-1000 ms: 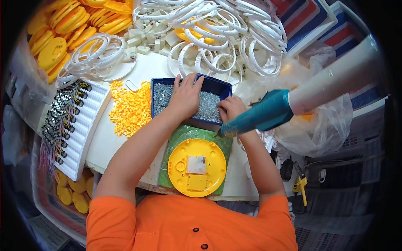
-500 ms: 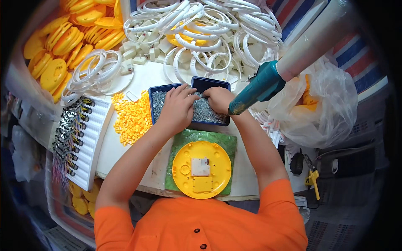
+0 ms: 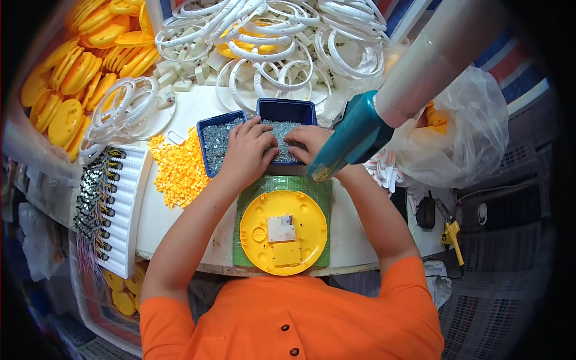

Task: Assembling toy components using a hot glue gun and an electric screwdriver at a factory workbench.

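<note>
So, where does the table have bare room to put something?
The table is bare between the green mat and right forearm, and between the white foam tray and left forearm, nearer than the small yellow pieces. White rings and pale blocks crowd its far side; the left hand and right hand are at the blue bins.

Bright light on the worktable [image 3: 159,228] fades toward dark, fisheye-bent edges.

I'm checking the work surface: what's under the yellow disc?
A green mat shows beyond the far edge and both sides of the yellow disc; whatever lies directly beneath is covered.
</note>
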Demonstrator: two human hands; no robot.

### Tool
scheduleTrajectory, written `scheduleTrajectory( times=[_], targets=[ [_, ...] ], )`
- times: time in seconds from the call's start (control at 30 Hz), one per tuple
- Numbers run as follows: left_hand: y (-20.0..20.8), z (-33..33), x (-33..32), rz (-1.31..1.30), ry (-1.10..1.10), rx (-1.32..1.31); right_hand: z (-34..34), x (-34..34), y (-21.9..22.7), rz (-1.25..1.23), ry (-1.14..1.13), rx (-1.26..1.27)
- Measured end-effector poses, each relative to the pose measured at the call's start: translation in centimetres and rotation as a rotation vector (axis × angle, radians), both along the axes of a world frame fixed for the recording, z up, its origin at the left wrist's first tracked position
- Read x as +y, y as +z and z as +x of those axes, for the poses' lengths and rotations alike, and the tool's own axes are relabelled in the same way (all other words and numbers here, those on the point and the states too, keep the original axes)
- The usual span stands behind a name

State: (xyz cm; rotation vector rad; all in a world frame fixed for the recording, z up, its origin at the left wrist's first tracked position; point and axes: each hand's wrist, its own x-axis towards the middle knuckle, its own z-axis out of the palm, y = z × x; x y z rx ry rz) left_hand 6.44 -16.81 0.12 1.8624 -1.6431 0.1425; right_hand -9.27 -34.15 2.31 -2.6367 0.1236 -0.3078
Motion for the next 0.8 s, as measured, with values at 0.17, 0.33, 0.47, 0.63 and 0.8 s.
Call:
scheduleTrajectory(
  times=[0.17, 0.33, 0.47, 0.63, 0.8],
  targets=[
    [0.5, -0.4, -0.3, -0.097, -0.006, -0.018, -0.1, 0.1, -1.5, 0.074, -0.022, -0.227],
    [1.4, -0.7, 0.0, -0.143, -0.002, 0.024, -0.3, 2.6, 2.4, -0.054, -0.141, -0.327],
    [2.6, -1.3, 0.7, -0.063, -0.003, 0.16, -2.5, 2.1, 0.8, -0.055, -0.23, -0.24],
    [1.4, -2.6, 6.6, -0.096, 0.008, 0.433, -7.7, 7.4, 1.6, 0.014, -0.289, -0.234],
    [0.7, -5.7, 10.9, -0.028, 0.052, 0.575, -10.0, 11.9, 0.0, 0.257, -0.298, -0.159]
  ],
)
